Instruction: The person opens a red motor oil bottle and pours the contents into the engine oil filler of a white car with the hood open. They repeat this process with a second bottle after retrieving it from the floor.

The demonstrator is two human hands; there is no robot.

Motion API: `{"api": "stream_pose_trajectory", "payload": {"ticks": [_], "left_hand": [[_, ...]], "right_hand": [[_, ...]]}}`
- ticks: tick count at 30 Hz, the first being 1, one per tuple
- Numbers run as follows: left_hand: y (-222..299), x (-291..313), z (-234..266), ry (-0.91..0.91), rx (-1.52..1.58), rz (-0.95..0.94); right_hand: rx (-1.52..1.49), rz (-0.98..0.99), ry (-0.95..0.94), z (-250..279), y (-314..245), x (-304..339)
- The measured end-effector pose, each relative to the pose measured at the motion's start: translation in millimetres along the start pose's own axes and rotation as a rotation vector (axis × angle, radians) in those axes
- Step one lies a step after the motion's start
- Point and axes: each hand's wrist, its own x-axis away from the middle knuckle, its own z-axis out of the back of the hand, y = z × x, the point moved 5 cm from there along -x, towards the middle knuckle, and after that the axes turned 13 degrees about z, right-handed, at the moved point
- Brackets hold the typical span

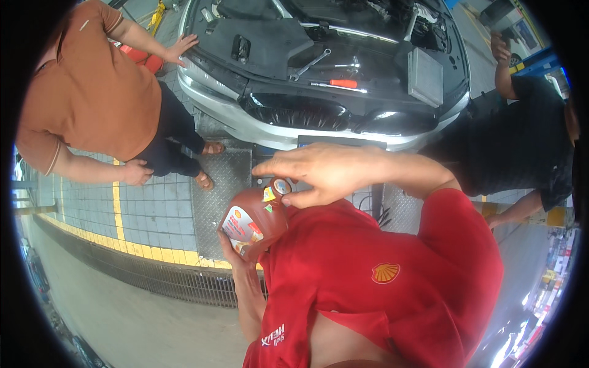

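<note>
Now, left hand (236,254): fingers wrapped under a red oil bottle (253,222), holding it tilted.
Right hand (319,172): fingertips pinching the bottle's cap (281,186).
Beyond: silver car (319,73), hood open.

The person wears a loose bright red short-sleeved fabric shirt (380,288) with a small yellow shell-shaped emblem (385,273) stitched on it and white lettering near one hem; both forearms are bare.

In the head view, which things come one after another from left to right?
Person in an orange shirt → red bottle held by the left hand → right hand at its cap → person in dark clothes.
</note>
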Motion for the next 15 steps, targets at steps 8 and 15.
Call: {"api": "stream_pose_trajectory", "payload": {"ticks": [8, 15], "left_hand": [[32.0, 1.1, 12.5, 0.069, 0.007, -0.05], [48.2, -4.8, -11.6, 0.036, -0.069, -0.039]], "right_hand": [[-0.113, -0.264, -0.052, -13.4, -9.3, -23.4], [-0.005, -0.022, 0.258, 2.2, -12.9, -16.9]]}}
